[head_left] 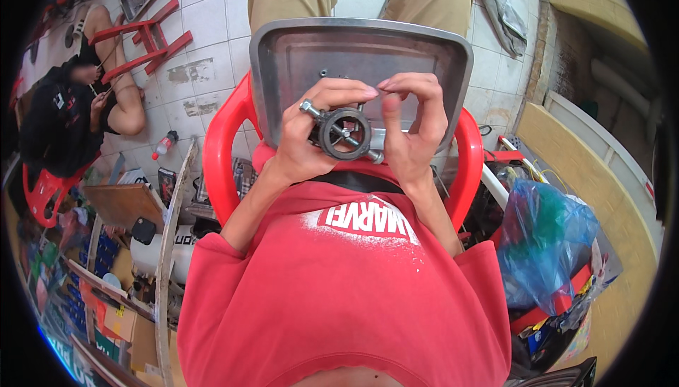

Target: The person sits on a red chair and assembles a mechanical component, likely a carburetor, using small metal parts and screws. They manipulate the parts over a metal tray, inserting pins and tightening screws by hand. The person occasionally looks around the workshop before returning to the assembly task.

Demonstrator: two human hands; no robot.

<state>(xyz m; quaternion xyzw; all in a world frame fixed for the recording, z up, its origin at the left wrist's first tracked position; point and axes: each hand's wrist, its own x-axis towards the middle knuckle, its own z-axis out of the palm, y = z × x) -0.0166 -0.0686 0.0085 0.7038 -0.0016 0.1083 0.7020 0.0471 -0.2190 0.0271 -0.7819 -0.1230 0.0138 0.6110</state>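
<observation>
My left hand is closed around a dark metal ring clamp, a round collar with bolts through it. One bolt head sticks out at the upper left, and a shaft crosses the ring's opening toward the lower right. My right hand is beside it, fingers bent, thumb and index fingertips close together. Whatever small thing they may hold is not clear. Both hands are above the near part of a grey metal tray on my lap. A small metal piece lies in the tray.
I sit in a red plastic chair. At the left, a person in dark clothes sits near a red stool frame. A bottle lies on the tiled floor. Blue plastic bags and clutter crowd the right; shelves stand left.
</observation>
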